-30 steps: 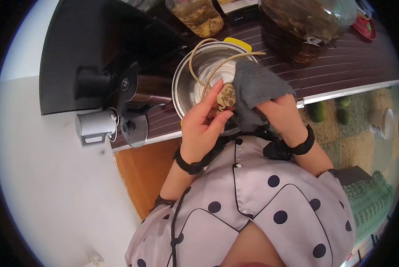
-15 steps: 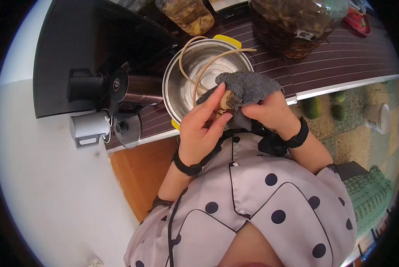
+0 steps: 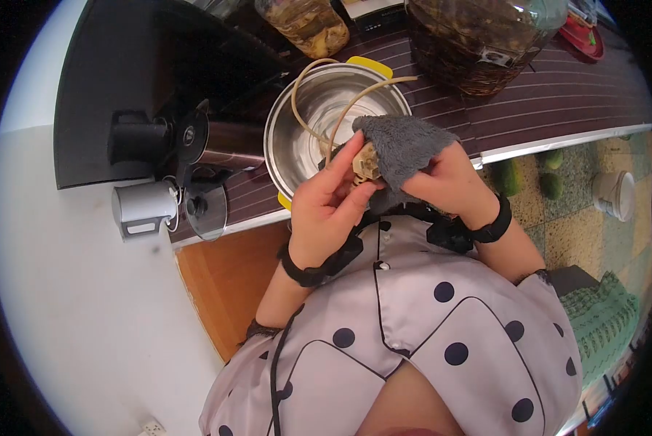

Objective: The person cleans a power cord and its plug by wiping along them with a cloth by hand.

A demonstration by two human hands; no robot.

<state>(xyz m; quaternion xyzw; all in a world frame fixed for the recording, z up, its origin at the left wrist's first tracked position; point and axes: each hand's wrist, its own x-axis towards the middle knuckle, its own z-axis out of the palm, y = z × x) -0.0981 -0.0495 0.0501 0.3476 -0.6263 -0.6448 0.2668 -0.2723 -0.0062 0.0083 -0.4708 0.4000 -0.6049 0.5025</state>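
Note:
Between the thumb and fingers of my left hand (image 3: 324,207) is a small blocky beige fitting (image 3: 367,161); its exact kind is unclear. My right hand (image 3: 448,187) grips a dark grey cloth (image 3: 406,142), which drapes against the fitting's right side. A thin tan cord (image 3: 355,102) loops up from near the fitting over a steel pot (image 3: 274,138) with yellow handles. Both hands are in front of the pot's near right rim. Part of the cloth shows behind my left fingers, and the fitting's lower end is partly covered by my thumb.
Left of the pot lie a dark kettle (image 3: 231,145), a glass lid (image 3: 206,211) and a grey-white mug (image 3: 143,209). Behind stand a jar (image 3: 308,25) and a large dark-filled glass jar (image 3: 479,43). The striped counter's front edge (image 3: 558,145) runs rightward; a white bucket (image 3: 614,195) sits on the floor.
The fitting has turned and more of its face shows. The cloth has slid slightly off it, and the cord inside the pot has shifted a little. Both hands keep their hold.

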